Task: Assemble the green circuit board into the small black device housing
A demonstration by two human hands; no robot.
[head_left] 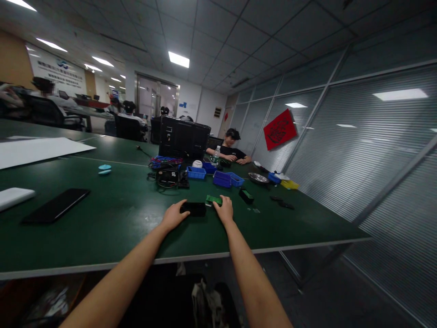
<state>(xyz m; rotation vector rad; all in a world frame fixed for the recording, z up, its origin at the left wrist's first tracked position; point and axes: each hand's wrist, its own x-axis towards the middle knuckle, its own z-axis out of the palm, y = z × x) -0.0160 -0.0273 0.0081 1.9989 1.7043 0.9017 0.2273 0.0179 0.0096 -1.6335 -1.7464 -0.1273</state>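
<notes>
My left hand (175, 215) is closed around the left end of a black rectangular case (196, 209), which lies on the green table close in front of me. To its right, my right hand (224, 209) pinches a small green circuit board (213, 199) by its right end, just above the tabletop. A little further right stands another black case (246, 196) with green showing inside it. Small clear pieces (256, 210) lie near that case, and flat black parts (286, 205) are further right.
Blue bins (222, 179), a metal dish (258, 178) and a black power unit (167, 177) with cables stand beyond my hands. Behind them is a monitor (184, 136). A black slab (56, 206) lies on the left. Across the table sits a person (232, 148) near a water bottle (215, 155).
</notes>
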